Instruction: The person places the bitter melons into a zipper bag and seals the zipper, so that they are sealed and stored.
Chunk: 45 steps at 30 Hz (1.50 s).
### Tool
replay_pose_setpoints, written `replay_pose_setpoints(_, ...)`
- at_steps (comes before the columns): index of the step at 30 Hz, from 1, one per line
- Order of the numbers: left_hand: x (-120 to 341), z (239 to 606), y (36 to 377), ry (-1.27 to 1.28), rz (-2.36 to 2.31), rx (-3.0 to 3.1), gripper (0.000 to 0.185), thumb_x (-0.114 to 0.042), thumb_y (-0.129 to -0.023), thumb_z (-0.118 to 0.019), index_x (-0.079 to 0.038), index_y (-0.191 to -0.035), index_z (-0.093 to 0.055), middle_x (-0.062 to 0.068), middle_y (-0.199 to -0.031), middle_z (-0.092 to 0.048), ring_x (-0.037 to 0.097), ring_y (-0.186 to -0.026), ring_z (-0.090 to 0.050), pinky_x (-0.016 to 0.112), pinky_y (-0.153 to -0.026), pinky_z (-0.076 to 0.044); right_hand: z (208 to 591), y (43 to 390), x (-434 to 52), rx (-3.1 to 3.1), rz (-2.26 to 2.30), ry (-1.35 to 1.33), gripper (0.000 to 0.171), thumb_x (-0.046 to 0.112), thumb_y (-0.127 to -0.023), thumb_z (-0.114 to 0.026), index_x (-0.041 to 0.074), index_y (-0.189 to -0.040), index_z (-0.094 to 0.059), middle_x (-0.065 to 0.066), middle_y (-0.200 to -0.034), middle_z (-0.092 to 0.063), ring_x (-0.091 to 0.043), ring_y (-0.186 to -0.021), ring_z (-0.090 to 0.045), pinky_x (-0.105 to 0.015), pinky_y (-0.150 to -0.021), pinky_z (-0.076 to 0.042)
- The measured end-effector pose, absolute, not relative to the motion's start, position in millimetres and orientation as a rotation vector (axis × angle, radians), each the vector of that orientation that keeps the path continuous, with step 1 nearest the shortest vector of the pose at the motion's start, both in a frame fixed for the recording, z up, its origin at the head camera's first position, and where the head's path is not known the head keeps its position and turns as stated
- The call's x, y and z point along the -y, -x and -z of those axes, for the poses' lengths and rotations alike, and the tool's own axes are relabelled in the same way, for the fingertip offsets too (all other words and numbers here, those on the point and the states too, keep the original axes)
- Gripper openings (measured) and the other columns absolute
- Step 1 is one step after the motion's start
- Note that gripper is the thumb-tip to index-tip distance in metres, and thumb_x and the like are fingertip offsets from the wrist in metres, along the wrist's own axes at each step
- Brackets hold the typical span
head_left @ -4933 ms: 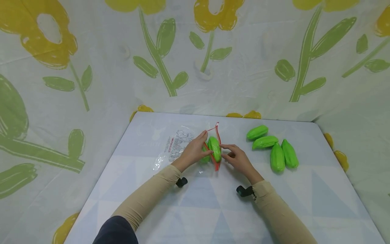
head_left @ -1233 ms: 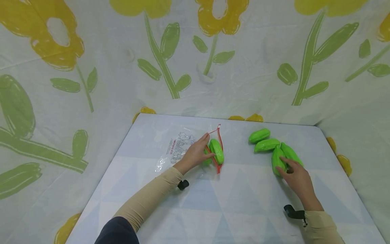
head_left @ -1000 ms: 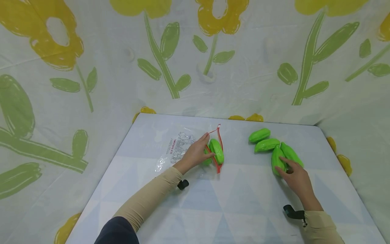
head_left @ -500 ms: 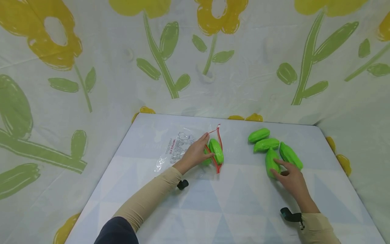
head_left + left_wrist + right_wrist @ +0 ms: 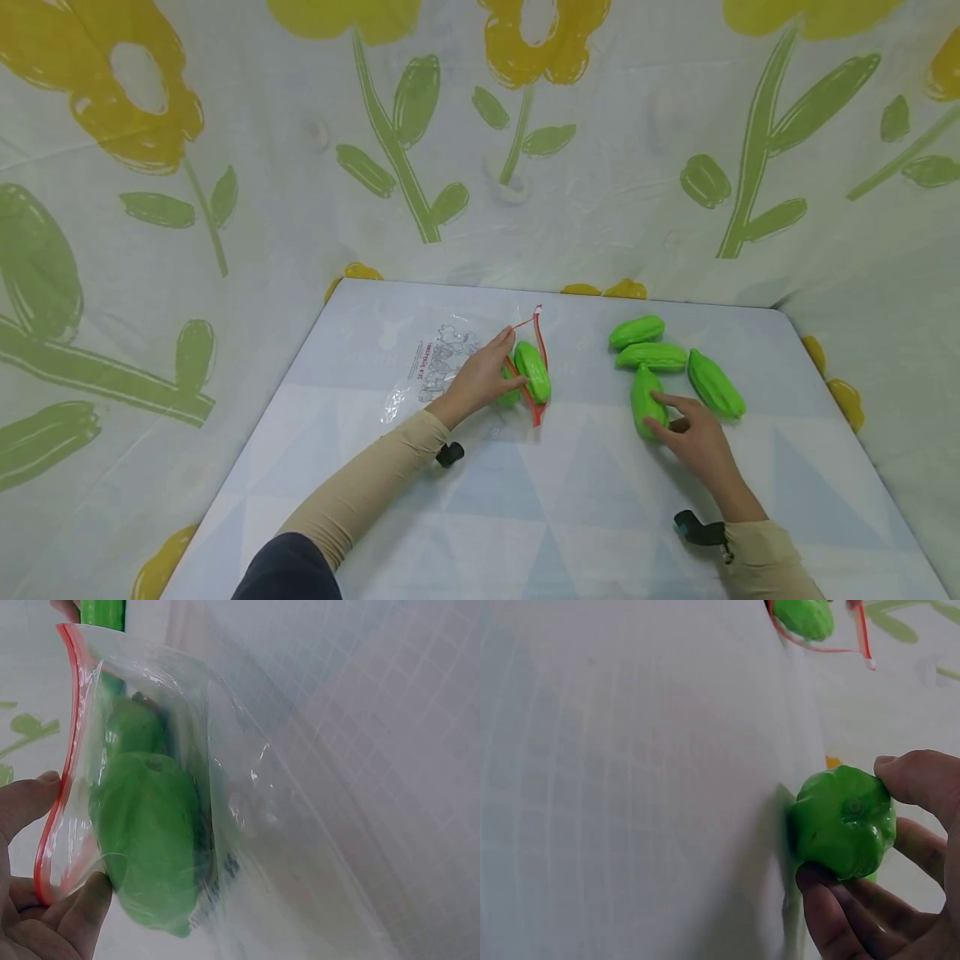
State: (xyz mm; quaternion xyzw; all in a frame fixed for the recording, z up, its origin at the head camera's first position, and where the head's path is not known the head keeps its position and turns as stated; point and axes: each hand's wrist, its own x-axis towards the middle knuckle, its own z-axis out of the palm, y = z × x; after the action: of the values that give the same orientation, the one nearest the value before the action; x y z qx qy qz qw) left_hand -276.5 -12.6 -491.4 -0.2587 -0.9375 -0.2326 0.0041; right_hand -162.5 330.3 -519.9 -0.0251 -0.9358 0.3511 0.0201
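My left hand (image 5: 480, 373) holds open the red-edged mouth of a clear zip bag (image 5: 401, 402), its thumb and fingers gripping the rim. Inside the bag lie green ridged toy gourds (image 5: 150, 840); in the head view one gourd (image 5: 532, 372) sits right in the mouth. To the right, my right hand (image 5: 693, 437) pinches another green gourd (image 5: 645, 404) between thumb and fingers, close over the table. The right wrist view shows that gourd (image 5: 844, 821) end-on, with the thumb on one side and fingertips on the other.
Behind the held gourd lie two more gourds, one at the back (image 5: 636, 332) and one nearer (image 5: 654, 357); a third gourd (image 5: 716, 385) rests to the right. The pale table (image 5: 570, 517) ends against a flower-printed cloth (image 5: 600, 208).
My right hand left the bag mouth, went right to the gourds and took hold of one. That gourd has since shifted left, away from its neighbour. My left hand stays at the bag.
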Motion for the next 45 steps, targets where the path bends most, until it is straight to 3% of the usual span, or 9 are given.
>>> replay_pose_setpoints(32, 11.7, 490.6, 274.7, 0.801, 0.709, 2.967, 0.088, -0.046, -0.081, -0.068, -0.004, -0.146, -0.026, 0.007, -0.153, -0.021, 0.019, -0.138, -0.025, 0.031, -0.109, -0.029, 525.2, 193.3, -281.4, 2.87, -1.172, -0.062, 0.062, 0.052, -0.081, -0.064, 0.02, -0.132, -0.053, -0.014, -0.126, -0.051, -0.026, -0.09, -0.061, -0.029, -0.062, -0.05)
replay_pose_setpoints(45, 12.8, 493.3, 275.3, 0.818, 0.707, 2.927, 0.088, -0.045, -0.081, -0.069, -0.002, -0.145, -0.028, 0.01, -0.152, -0.024, 0.02, -0.138, -0.025, 0.032, -0.109, -0.029, 522.4, 201.2, -270.3, 2.873, -1.142, -0.069, 0.057, 0.044, -0.083, -0.067, 0.02, -0.132, -0.053, -0.015, -0.127, -0.05, -0.026, -0.087, -0.06, -0.028, -0.059, -0.049)
